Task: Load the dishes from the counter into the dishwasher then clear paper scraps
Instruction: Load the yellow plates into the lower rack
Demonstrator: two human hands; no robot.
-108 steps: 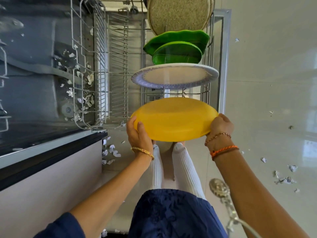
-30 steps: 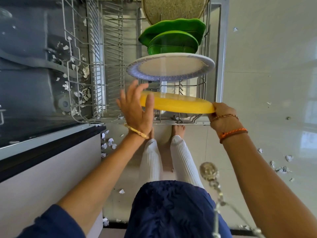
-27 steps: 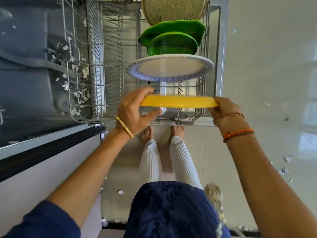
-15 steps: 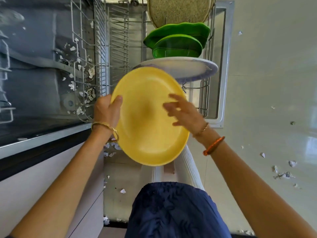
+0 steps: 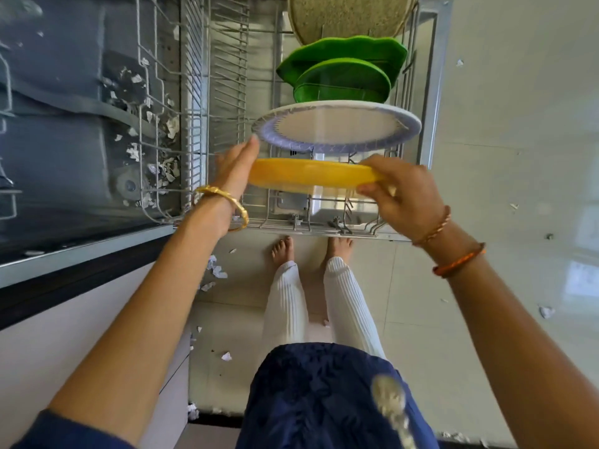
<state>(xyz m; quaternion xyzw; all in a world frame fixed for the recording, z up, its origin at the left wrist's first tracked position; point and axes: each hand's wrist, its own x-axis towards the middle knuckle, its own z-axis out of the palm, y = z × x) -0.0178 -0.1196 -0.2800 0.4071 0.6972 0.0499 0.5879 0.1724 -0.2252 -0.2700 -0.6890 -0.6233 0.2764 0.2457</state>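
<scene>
A yellow plate [image 5: 308,176] stands on edge in the pulled-out wire dishwasher rack [image 5: 227,102], just in front of a white plate with a blue rim [image 5: 337,128]. My right hand [image 5: 398,196] grips the yellow plate's right rim, fingers curled over it. My left hand [image 5: 235,166] lies with straight fingers against its left rim. Behind the white plate stand two green dishes [image 5: 343,79] and a speckled beige plate [image 5: 346,17]. Paper scraps [image 5: 168,124] lie in the dishwasher tub at left.
The open dishwasher tub [image 5: 64,108] is on the left, with a dark counter edge [image 5: 64,280] below it. More scraps lie on the pale tiled floor [image 5: 518,157] near my feet [image 5: 311,247] and at right [image 5: 546,311].
Half a second ago I held the yellow plate tilted face-up in front of the rack. It now stands on edge in the rack's front slots, with both hands on its rims.
</scene>
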